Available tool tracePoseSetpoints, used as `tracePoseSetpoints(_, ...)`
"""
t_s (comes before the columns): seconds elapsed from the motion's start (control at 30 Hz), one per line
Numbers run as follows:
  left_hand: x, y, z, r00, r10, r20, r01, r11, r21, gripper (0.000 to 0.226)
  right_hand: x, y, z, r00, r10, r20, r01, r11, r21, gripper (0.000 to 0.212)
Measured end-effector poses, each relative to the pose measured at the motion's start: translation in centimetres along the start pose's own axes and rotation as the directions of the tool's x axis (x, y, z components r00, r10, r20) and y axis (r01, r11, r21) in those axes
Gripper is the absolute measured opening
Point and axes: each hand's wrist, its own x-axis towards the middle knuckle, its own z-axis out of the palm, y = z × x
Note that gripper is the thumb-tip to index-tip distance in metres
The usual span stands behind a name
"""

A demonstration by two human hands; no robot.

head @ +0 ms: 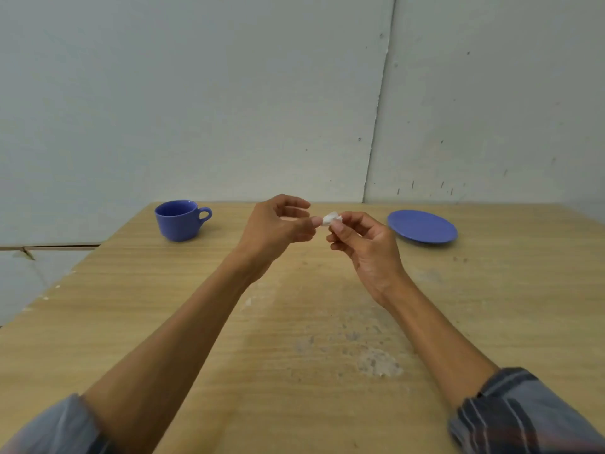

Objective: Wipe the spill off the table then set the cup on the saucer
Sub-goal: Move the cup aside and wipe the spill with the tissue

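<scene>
Left hand (278, 229) and right hand (363, 239) together pinch a small white wad (331, 218), between cup (180, 220) and saucer (421, 226), above the desk (163, 306).

Plain indoor room, type unclear; looked more like a bare staging or work space than a furnished home. Wall (196, 93) was unpainted grey-white panels with a vertical seam (379, 103), small holes and scuff marks. Wood-grain laminate table (131, 306) was worn, with chipped patches (376, 362) and a rough left edge. Only tableware was a blue cup (179, 219) and matching blue saucer (421, 226).
</scene>
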Motion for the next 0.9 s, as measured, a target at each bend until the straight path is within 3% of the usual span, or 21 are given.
tracePoseSetpoints(0.17, -3.1, 0.8, 4.9, 0.990, 0.009, -0.140, -0.034, 0.983, -0.180, 0.032, -2.0, -3.1, -2.0, 0.999, -0.013, -0.030, 0.012, 0.999, -0.034, 0.004)
tracePoseSetpoints(0.27, -4.7, 2.1, 8.3, 0.989, 0.057, -0.133, -0.091, 0.961, -0.261, 0.030, -3.3, -5.1, -3.8, 1.000, -0.002, -0.021, 0.000, 0.996, -0.093, 0.003)
tracePoseSetpoints(0.37, -5.6, 3.5, 11.7, 0.990, 0.139, -0.038, -0.144, 0.964, -0.223, 0.028, -4.9, -7.0, -6.0, 0.997, -0.045, -0.061, 0.035, 0.987, -0.156, 0.005)
tracePoseSetpoints(0.57, -6.3, 5.3, 18.1, 0.973, 0.168, 0.160, -0.111, 0.942, -0.317, 0.026, -9.0, -10.7, -11.6, 0.940, -0.189, -0.283, 0.099, 0.947, -0.306, 0.043)
tracePoseSetpoints(0.73, -9.4, 4.8, 25.4, 0.902, 0.088, 0.423, 0.105, 0.905, -0.411, 0.021, -15.8, -12.7, -17.1, 0.881, -0.305, -0.363, 0.114, 0.879, -0.463, 0.029)
tracePoseSetpoints(0.9, -15.7, 2.9, 33.1, 0.801, 0.001, 0.599, 0.248, 0.909, -0.334, 0.030, -25.3, -12.3, -21.7, 0.730, -0.333, -0.597, 0.024, 0.885, -0.464, 0.025)
